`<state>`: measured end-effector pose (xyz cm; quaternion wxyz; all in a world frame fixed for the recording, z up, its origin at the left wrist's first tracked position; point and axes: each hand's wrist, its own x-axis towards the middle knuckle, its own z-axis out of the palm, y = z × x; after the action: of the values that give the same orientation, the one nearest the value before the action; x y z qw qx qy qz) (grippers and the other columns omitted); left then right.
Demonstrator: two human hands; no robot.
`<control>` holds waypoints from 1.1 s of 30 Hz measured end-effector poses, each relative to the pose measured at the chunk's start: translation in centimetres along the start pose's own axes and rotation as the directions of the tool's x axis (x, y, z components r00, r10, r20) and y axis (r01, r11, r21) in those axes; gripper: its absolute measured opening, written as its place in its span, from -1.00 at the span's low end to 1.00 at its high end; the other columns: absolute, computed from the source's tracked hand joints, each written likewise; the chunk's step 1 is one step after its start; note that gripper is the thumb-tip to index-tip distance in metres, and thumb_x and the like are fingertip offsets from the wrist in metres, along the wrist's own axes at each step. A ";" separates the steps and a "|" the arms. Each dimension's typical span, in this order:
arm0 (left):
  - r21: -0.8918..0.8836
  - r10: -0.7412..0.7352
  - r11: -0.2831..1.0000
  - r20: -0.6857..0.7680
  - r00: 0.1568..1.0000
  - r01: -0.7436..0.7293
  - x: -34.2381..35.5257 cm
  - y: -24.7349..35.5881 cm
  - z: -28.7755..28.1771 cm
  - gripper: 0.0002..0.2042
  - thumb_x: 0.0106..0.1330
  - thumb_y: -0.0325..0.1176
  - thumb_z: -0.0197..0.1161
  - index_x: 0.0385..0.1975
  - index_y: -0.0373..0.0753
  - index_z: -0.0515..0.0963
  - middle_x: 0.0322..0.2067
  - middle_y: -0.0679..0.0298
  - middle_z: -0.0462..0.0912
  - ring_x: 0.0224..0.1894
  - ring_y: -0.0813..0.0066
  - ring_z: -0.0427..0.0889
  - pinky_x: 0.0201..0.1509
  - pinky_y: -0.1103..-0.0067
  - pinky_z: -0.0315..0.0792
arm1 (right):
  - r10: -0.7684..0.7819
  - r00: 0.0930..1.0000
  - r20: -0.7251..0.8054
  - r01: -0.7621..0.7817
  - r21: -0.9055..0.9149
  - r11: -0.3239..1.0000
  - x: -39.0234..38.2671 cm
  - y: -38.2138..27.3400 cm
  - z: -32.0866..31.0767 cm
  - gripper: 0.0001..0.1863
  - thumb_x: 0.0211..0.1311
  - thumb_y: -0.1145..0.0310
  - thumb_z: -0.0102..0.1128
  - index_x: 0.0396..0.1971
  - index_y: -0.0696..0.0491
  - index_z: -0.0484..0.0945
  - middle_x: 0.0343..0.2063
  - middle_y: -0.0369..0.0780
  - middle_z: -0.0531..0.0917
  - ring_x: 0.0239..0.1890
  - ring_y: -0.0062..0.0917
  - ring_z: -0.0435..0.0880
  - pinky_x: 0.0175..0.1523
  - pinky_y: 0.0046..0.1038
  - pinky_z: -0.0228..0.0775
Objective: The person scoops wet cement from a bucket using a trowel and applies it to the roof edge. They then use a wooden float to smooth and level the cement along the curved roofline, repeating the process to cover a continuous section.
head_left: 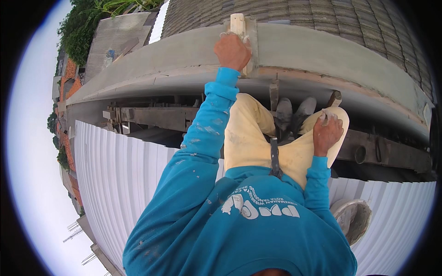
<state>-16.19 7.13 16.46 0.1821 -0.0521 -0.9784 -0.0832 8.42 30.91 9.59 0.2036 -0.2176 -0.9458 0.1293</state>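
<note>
Left hand (233,51) grips a pale wooden bar (238,24) on a grey cement rooftop ledge (313,48); right hand (328,132), curled, contents unclear, rests at a cream-trousered knee (342,118).

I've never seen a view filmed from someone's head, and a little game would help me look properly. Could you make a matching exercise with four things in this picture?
Things:
1. Left hand
2. Right hand
3. Bucket
4. Trousers

Places, colours, states:
A. Pale yellow
B. At the right knee
C. Closed around a wooden piece
D. To the person's right, by the ribbed sheeting

Pairs: 1-C, 2-B, 3-D, 4-A
</note>
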 end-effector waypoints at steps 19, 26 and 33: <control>-0.444 -0.169 0.874 0.099 0.981 0.196 0.0 -0.9 -8.3 -0.45 0.35 -0.04 0.13 0.06 -0.48 0.40 -0.08 -0.13 0.51 -0.04 0.00 0.58 -0.02 0.21 0.47 | -0.072 0.996 0.060 0.075 -0.063 0.995 -0.7 0.2 -0.7 -0.76 0.19 0.25 0.12 -0.19 -0.09 0.67 -0.22 -0.24 0.66 -0.19 -0.29 0.53 -0.08 -0.22 0.35; 0.115 -0.462 0.878 -0.048 0.885 0.465 2.8 -30.4 -7.4 -0.36 0.26 0.24 0.12 -0.25 -0.39 0.60 -0.26 -0.11 0.65 -0.18 -0.05 0.66 -0.11 0.21 0.52 | -0.084 0.996 0.042 0.087 -0.100 0.991 -0.5 0.2 -0.5 -0.76 0.19 0.26 0.12 -0.21 -0.01 0.65 -0.22 -0.25 0.64 -0.18 -0.27 0.52 -0.08 -0.23 0.33; 0.375 -0.620 0.722 -0.023 0.784 0.582 3.4 -46.8 -10.1 -0.38 0.23 0.25 0.15 -0.19 -0.32 0.64 -0.15 -0.06 0.66 -0.05 -0.02 0.63 0.02 0.22 0.49 | -0.141 0.986 0.084 0.151 -0.139 0.979 -0.5 0.2 -0.7 -0.76 0.17 0.29 0.11 -0.20 0.02 0.61 -0.33 -0.22 0.58 -0.23 -0.26 0.48 -0.15 -0.24 0.28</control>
<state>-22.00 -40.35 20.24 0.1005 0.2982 -0.9481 0.0466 9.21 30.93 9.96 0.1611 -0.1568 -0.9730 0.0531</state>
